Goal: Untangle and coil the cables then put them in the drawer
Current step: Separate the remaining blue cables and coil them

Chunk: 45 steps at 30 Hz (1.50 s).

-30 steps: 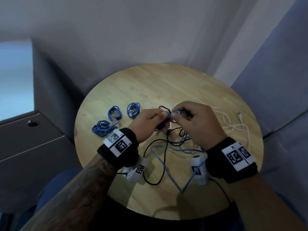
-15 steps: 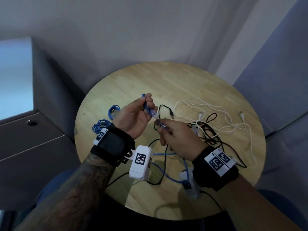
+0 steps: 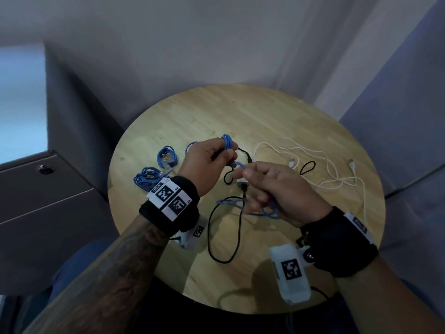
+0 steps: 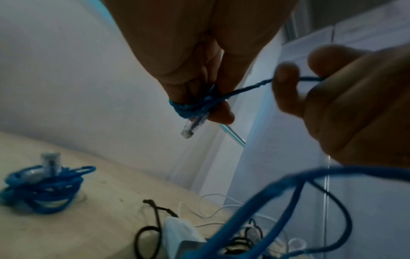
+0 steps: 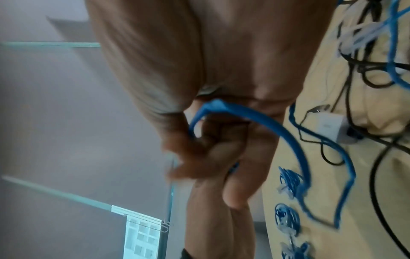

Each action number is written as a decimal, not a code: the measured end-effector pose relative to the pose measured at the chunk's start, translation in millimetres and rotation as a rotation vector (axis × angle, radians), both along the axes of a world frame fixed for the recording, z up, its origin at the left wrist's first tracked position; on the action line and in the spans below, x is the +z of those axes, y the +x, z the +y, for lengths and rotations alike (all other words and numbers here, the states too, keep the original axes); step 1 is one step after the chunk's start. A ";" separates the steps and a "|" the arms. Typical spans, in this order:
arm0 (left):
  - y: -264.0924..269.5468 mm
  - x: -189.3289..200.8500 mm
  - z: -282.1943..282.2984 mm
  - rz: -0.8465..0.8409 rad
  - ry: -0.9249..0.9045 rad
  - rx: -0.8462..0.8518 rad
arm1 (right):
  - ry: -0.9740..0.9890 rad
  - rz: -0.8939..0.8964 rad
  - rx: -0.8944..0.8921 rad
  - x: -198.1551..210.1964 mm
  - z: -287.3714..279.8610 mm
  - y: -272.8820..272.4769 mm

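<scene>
1. The round wooden table (image 3: 240, 112) holds three finished blue coils (image 3: 166, 158) at the left and loose black and white cables at the right.
2. The blue network cable (image 4: 261, 196) is in the air, its slack trailing down.
3. The left hand (image 3: 204, 165) pinches the small wound bundle; keep it tight.
4. The right hand (image 3: 277, 189) pinches the strand; feed even, flat turns.

More blue cable (image 3: 227, 142) turns wound round left hand (image 3: 207, 165).
</scene>
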State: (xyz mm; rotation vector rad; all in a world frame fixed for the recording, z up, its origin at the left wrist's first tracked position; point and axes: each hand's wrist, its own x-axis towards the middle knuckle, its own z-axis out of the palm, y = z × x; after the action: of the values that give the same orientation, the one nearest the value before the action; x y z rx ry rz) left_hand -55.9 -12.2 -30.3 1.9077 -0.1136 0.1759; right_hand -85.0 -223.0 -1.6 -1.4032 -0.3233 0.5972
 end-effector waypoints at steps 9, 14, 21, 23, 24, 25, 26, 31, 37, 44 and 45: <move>-9.5 6.7 -12.0 0.418 -0.272 -0.433 | -0.287 -0.545 -0.548 1.2 -21.4 26.0; -11.9 13.6 -0.4 0.507 -0.923 -0.560 | -0.349 -0.496 -0.417 -28.6 -5.0 30.2; 17.8 -2.5 38.8 0.259 -1.112 -0.175 | -0.497 -0.401 0.000 -21.8 21.7 -12.9; 18.8 -6.7 37.6 0.168 -0.869 -0.031 | -0.437 -0.391 -0.035 -7.3 18.7 -17.7; 17.7 -7.6 32.7 0.122 -0.727 0.007 | -0.391 -0.392 -0.070 -0.7 16.8 -18.2; 15.9 -7.7 26.2 0.085 -0.584 0.020 | -0.355 -0.421 -0.110 4.8 15.2 -17.8; 13.1 -6.5 19.1 0.057 -0.445 -0.001 | -0.332 -0.472 -0.153 9.0 13.4 -17.0; -10.0 2.4 -8.4 0.160 -0.194 -0.334 | -0.295 -0.607 -0.387 12.5 -0.5 1.2; -15.9 14.5 -13.0 0.435 -0.589 -0.582 | -0.294 -0.586 -0.481 -5.6 -5.7 23.9; 2.1 12.8 22.7 0.332 -1.300 -0.360 | -0.457 -0.469 -0.118 -31.7 19.8 4.9; 5.9 11.2 28.2 0.300 -1.288 -0.300 | -0.486 -0.493 -0.080 -29.9 22.0 0.0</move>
State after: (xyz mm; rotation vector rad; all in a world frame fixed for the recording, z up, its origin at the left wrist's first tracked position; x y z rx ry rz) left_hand -50.0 16.0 -19.2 0.6021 -0.0540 -0.2142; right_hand -85.1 -201.0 -31.5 -2.0250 -0.5327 0.2599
